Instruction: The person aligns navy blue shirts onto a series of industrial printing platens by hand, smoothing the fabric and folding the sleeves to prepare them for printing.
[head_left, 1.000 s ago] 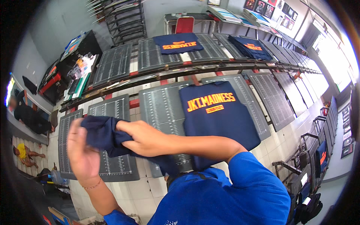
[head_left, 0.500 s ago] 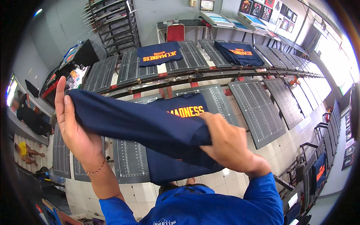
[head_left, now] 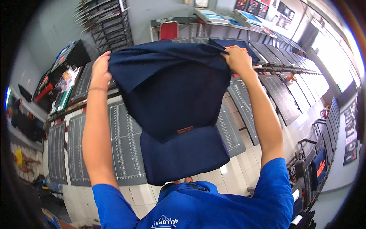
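Observation:
A navy-blue shirt [head_left: 171, 84] is stretched out in front of me, its upper part lifted and spread wide. My left hand [head_left: 101, 70] is closed on its far left corner. At the far right corner, my right hand [head_left: 238, 60] grips the cloth. The lifted part sags between my hands, hiding the lettering. Below it, the near part [head_left: 185, 156] of the navy cloth lies smooth over a grey board with white ruled marks. A small reddish label [head_left: 185, 129] shows where the two parts meet.
Grey ruled boards [head_left: 126, 141] stand in rows on both sides. Behind the lifted cloth lies another navy shirt [head_left: 249, 53] with orange print. A red chair [head_left: 169, 30] and a rack [head_left: 110, 26] stand farther back. At far left is a person [head_left: 24, 120].
The shirt, bunched lengthwise between my hands before, is now opened out and raised away from me. Both arms have stretched forward, and my left hand has closed on the cloth.

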`<state>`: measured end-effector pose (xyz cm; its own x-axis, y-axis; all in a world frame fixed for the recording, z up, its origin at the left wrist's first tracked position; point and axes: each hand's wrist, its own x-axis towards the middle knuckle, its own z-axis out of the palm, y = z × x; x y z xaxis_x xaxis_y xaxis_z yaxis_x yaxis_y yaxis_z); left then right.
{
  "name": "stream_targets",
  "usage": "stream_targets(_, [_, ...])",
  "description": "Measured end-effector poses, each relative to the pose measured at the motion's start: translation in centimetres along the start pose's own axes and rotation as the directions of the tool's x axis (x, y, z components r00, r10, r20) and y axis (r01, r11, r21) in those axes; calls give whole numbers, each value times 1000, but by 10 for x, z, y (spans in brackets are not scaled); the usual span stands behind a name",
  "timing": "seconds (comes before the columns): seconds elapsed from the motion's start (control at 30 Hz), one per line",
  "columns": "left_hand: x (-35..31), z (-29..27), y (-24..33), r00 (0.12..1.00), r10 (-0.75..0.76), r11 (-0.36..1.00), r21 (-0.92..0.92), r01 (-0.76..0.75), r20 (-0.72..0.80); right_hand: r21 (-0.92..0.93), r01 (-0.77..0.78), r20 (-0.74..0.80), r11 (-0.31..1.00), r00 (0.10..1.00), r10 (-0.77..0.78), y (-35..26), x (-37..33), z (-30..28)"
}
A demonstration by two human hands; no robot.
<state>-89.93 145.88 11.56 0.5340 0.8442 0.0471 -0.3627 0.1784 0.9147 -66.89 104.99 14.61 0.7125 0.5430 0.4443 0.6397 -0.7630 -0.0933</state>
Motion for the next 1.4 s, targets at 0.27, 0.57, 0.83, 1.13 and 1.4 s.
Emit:
stream_targets(0.27, [-123, -3, 54, 975, 163, 986, 1, -165, 148, 407, -130, -104, 904, 977, 187, 2, -32, -33])
stream_targets(0.57, [-323, -102, -81, 998, -69, 937, 343, 70, -14, 927, -363, 291, 91, 853, 433, 42, -254, 98])
stream_targets(0.83, [-426, -188, -273, 820, -507, 857, -49, 513, -265, 695, -650, 716, -307, 585, 382, 77, -402, 227])
stream_targets(1.13, [-433, -204, -251, 698, -709, 704, 63, 707, 98, 239, -847, 970, 474, 233, -73, 116, -434, 207])
stream_targets(1.4, [-174, -97, -157, 939, -302, 945, -76, 317, 165, 820, -554, 556, -145, 831, -32, 52, -145, 171])
